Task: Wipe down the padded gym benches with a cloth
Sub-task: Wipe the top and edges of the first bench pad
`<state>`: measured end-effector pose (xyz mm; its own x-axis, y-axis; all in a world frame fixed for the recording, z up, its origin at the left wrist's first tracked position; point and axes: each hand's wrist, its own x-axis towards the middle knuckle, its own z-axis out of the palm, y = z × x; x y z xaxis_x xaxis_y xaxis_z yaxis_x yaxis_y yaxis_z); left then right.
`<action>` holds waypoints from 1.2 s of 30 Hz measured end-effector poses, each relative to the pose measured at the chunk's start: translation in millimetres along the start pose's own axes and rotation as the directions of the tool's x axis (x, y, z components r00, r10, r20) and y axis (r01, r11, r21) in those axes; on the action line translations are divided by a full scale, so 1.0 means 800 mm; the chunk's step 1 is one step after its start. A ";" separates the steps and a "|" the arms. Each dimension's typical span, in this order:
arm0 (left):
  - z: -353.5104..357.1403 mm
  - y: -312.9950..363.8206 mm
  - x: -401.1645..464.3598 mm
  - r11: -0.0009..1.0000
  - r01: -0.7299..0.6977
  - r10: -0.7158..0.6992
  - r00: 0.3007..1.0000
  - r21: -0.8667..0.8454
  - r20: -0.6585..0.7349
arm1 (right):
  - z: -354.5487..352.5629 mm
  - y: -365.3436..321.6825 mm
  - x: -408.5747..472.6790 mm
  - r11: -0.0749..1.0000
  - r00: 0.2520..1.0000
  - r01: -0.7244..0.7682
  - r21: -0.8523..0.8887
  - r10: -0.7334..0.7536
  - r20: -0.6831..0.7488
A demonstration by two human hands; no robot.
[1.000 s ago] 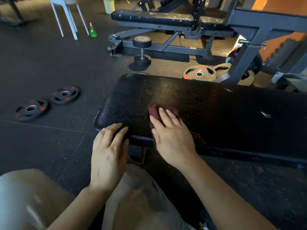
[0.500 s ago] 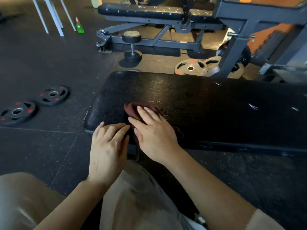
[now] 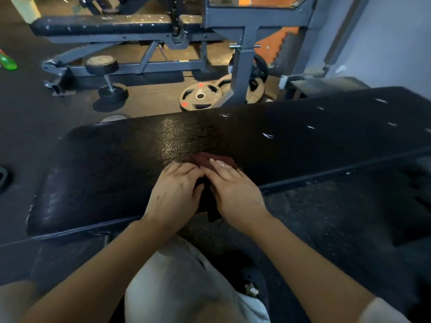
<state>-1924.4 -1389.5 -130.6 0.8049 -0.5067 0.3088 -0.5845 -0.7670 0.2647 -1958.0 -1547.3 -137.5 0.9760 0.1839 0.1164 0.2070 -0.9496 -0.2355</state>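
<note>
Bench: the black padded bench (image 3: 116, 164) runs across in front of me, left end nearest, its top shiny in a streak just beyond my hands; small white nicks dot its right part.
Cloth: a dark red cloth (image 3: 205, 159) lies bunched on the pad near the front edge, and a dark tail of it hangs over that edge between my wrists.
Right hand: my right hand (image 3: 233, 192) lies flat on the cloth, fingers straight and together, pressing it onto the pad; the fingertips point away from me and a bit left.
Left hand: my left hand (image 3: 175, 194) is just beside the right one, touching it, with the fingers bent at the cloth's left edge; I cannot tell whether they pinch the fabric or only rest against it.
Legs: my knee in pale trousers (image 3: 186, 280) sits below the hands, close to the bench.
Behind: a second bench (image 3: 105, 24) on a grey frame stands beyond, well apart; a dumbbell (image 3: 107, 78) leans by its foot, and weight plates (image 3: 200, 96) lie on the floor beside a grey post (image 3: 243, 66).
Far left: a green bottle (image 3: 7, 62) at the edge of view.
</note>
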 end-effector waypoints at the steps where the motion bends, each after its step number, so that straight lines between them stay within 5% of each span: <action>1: 0.000 0.001 0.008 1.000 -0.005 0.005 0.999 0.005 0.034 | -0.005 0.018 -0.004 0.999 0.999 -0.032 -0.007 0.032 -0.005; 6: 0.010 0.002 0.021 0.999 0.007 -0.002 0.994 -0.050 0.111 | -0.021 0.060 -0.008 0.968 0.967 -0.250 0.002 0.250 -0.046; 13: 0.016 -0.011 0.028 0.998 0.030 -0.023 0.992 -0.053 0.125 | -0.016 0.041 0.009 1.000 0.998 -0.019 0.002 0.019 0.061; 20: 0.018 -0.022 0.030 0.999 -0.029 0.033 0.992 -0.036 0.123 | -0.015 0.056 0.032 0.968 0.968 -0.250 -0.029 0.249 -0.014; 26: 0.016 -0.018 0.029 0.999 -0.040 0.045 0.990 -0.035 0.135 | -0.019 0.033 0.023 0.999 0.992 -0.035 -0.013 0.037 0.121; 32: 0.013 -0.017 0.029 0.998 -0.054 0.058 0.985 -0.029 0.163 | -0.045 0.091 0.054 0.948 0.934 -0.313 -0.052 0.318 0.164; 36: 0.016 -0.018 0.027 0.998 -0.052 0.057 0.988 -0.042 0.142 | -0.036 0.055 0.076 0.984 0.946 -0.170 -0.059 0.180 0.271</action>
<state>-1897.2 -1394.7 -139.1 0.7767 -0.6003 0.1909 -0.6290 -0.7227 0.2865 -1891.6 -1585.6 -112.7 0.9785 0.0722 -0.1934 0.0339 -0.9802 -0.1949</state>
